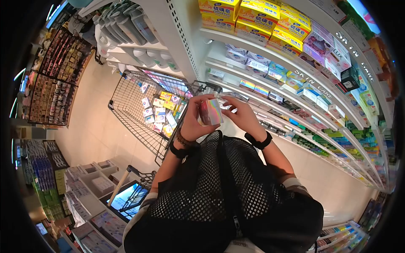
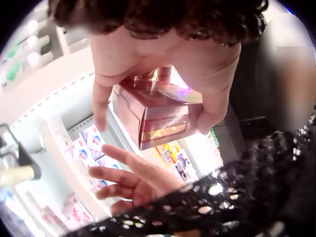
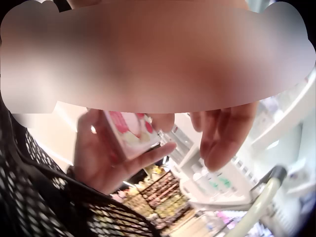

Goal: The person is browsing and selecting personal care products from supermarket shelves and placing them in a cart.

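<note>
A small box with a shiny, rainbow-reflecting side (image 1: 214, 111) is gripped in the left hand (image 1: 192, 122), thumb along its lower edge. In the left wrist view the pinkish box (image 2: 158, 113) sits between the thumb and fingers of the left hand (image 2: 163, 59). The right hand (image 1: 244, 117) is at the box's right, fingers bent loosely toward it; whether they touch it is unclear in the head view. In the left wrist view the right hand (image 2: 143, 180) is below the box, fingers spread and apart from it. The right wrist view shows the box's printed face (image 3: 131, 131), partly blurred over.
A wire shopping cart (image 1: 126, 97) holding several small boxes stands ahead to the left. Shelves of soap boxes (image 1: 257, 19) run along the right. White bottles (image 1: 126, 25) stand on a shelf at the top. Another cart handle (image 1: 119, 187) and display shelves are at lower left.
</note>
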Action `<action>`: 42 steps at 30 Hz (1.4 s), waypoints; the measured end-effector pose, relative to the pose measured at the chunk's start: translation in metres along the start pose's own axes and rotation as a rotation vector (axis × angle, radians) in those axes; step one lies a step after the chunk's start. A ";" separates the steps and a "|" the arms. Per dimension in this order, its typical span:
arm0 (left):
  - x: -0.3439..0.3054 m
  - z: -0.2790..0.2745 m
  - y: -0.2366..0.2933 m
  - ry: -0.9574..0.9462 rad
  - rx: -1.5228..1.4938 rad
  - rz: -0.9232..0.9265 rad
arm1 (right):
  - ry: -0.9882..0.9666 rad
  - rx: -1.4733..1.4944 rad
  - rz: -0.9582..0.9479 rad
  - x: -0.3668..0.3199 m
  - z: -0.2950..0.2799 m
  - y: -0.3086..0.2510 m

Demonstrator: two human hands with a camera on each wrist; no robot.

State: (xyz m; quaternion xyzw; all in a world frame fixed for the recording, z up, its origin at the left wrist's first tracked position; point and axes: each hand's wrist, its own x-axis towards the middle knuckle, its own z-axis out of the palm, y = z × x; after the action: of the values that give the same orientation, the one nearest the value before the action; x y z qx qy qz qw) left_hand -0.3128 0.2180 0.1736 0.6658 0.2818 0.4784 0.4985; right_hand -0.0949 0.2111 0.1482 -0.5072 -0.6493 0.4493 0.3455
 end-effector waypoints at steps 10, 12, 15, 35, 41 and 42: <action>-0.013 -0.025 0.010 0.124 0.613 0.036 | -0.222 0.508 0.102 0.026 0.013 -0.025; -0.021 -0.031 0.007 0.181 0.499 -0.050 | -0.256 0.595 0.145 0.031 0.020 -0.026; -0.024 -0.039 0.012 0.165 0.586 -0.029 | -0.271 0.622 0.142 0.038 0.034 -0.030; -0.049 -0.088 -0.007 0.139 0.807 -0.009 | -0.385 0.881 0.440 0.069 0.083 -0.006; -0.108 -0.148 -0.117 0.529 0.191 -0.729 | -0.359 0.447 0.236 0.094 0.108 0.013; -0.110 -0.162 -0.132 0.574 0.105 -0.810 | -0.274 -0.104 -0.118 0.098 0.114 0.020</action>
State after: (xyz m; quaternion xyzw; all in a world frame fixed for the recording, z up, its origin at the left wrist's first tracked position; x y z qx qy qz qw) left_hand -0.4902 0.2333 0.0180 0.3688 0.6673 0.3953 0.5123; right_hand -0.2152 0.2808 0.0876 -0.4192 -0.7416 0.4588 0.2527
